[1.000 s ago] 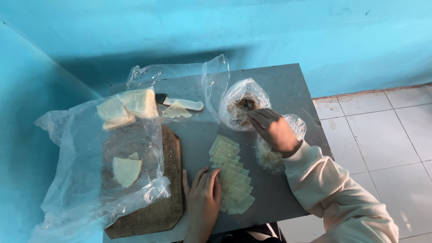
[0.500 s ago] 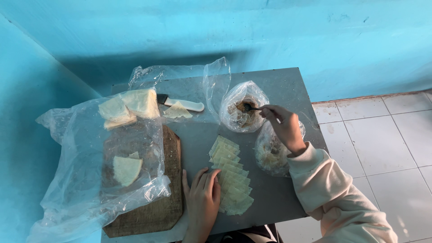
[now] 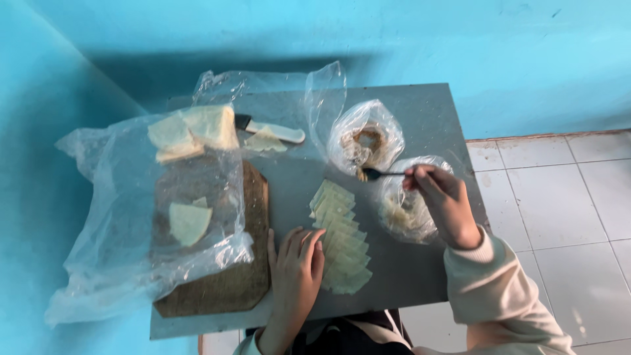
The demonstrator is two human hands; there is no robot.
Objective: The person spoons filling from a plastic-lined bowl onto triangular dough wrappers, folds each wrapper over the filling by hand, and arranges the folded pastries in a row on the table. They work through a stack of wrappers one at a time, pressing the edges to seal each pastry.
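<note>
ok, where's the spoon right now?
Head view, right of centre: the spoon is held in the right hand, its bowl between the two clear bags, just above the row of wrappers.

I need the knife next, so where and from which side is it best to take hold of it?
Probably grip the knife by its pale handle, which lies flat and points right, toward the bagged bowl. Come from above on that right end; the dark blade end points left, next to the dough pieces on the clear plastic sheet.
</note>
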